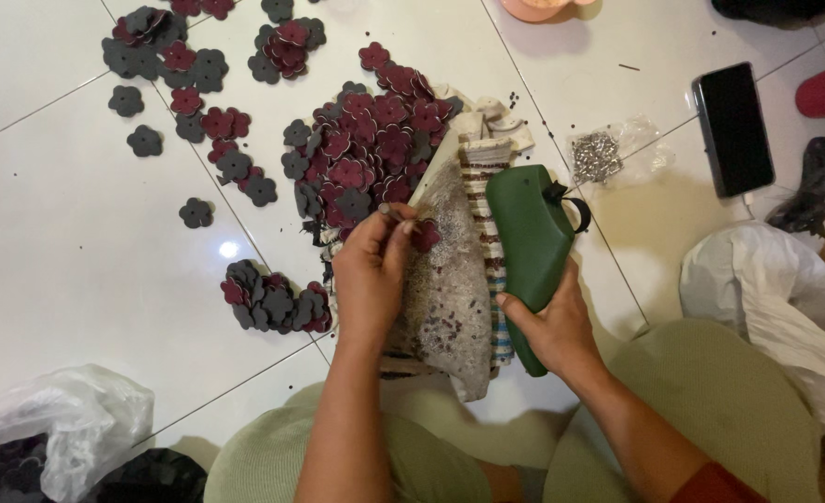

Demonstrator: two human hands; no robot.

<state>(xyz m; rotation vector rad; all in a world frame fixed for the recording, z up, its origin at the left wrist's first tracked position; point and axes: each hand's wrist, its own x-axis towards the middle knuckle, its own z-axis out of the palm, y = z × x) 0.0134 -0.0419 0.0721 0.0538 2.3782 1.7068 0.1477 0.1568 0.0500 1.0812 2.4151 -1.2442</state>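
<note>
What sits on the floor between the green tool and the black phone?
In the head view, a small clear bag of metal bits lies on the white tile between the green tool and the phone.

1. Landmark: the green tool [530, 251], gripped by the right hand [554, 328], tilted over a worn pad [450, 289].
2. Left of the tool, the left hand [371, 279] pinches a maroon flower piece [425, 236] just beside it; the gap between is narrow.
3. Up-left of the tool, a heap of flower pieces [371, 144] blocks the floor.
4. Right of the tool, a bag of metal bits [599, 156] and a phone [733, 128] lie apart, bare tile between.
5. Far left of the tool, open white tile [49, 251], scattered pieces beyond.
</note>
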